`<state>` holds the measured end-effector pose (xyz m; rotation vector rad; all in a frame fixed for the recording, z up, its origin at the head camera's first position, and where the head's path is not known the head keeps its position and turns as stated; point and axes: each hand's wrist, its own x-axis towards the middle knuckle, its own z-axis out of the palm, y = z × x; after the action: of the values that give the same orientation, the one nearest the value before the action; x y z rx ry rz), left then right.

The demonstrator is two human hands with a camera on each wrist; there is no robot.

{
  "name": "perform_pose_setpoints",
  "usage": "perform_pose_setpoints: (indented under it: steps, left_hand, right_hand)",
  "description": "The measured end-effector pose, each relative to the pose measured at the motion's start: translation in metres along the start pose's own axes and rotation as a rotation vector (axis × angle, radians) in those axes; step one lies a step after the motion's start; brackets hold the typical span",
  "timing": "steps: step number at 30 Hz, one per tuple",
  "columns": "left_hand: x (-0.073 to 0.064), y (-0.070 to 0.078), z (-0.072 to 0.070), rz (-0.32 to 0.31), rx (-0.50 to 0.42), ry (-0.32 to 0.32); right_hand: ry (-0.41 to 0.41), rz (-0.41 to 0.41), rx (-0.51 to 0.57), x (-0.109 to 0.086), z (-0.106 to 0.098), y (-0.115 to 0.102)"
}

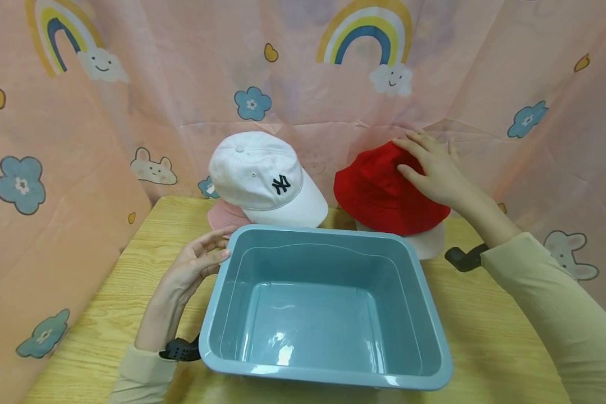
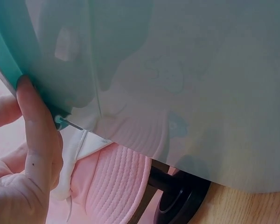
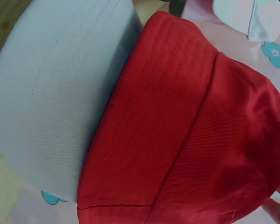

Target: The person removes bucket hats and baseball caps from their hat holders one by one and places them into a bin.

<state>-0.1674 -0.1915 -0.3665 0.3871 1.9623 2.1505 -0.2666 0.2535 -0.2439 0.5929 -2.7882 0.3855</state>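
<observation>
A red bucket hat (image 1: 384, 196) sits over a pale cap (image 3: 60, 93), whose brim shows below it. My right hand (image 1: 431, 171) holds the red hat's crown, thumb on the near side and fingers over the top. In the right wrist view only its fingertips (image 3: 276, 210) show at the edge. At the back left corner of a blue-grey basin (image 1: 313, 325), my left hand (image 1: 194, 264) touches the outside of the rim with fairly straight fingers. The basin holds nothing. A white baseball cap (image 1: 257, 174) with a black logo lies over a pink hat (image 2: 116, 182) behind it.
A wooden table (image 1: 131, 280) carries everything. Behind it hangs a pink curtain (image 1: 182, 67) with rainbows and flowers. A black stand base (image 2: 182, 196) shows beneath the pink hat in the left wrist view. The basin stands close in front of both hat stacks.
</observation>
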Motion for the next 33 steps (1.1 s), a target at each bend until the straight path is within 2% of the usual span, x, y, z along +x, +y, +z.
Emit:
perform_pose_setpoints:
  steps: [10,20,24,33]
  left_hand:
    - [-0.001,0.001,0.000,0.009,0.037,0.019]
    - [-0.002,0.002,0.001,-0.021,0.096,0.059]
    - [-0.003,0.002,-0.002,-0.011,0.074,0.021]
    - [-0.006,0.005,-0.011,0.001,0.057,-0.119]
  right_hand:
    - [0.094,-0.079,0.020,0.004,0.005,0.002]
    - [0.109,-0.060,0.019,0.002,0.006,0.000]
    - [0.115,-0.054,0.014,0.005,0.005,0.001]
    - [0.085,-0.018,-0.024,0.010,-0.001,0.000]
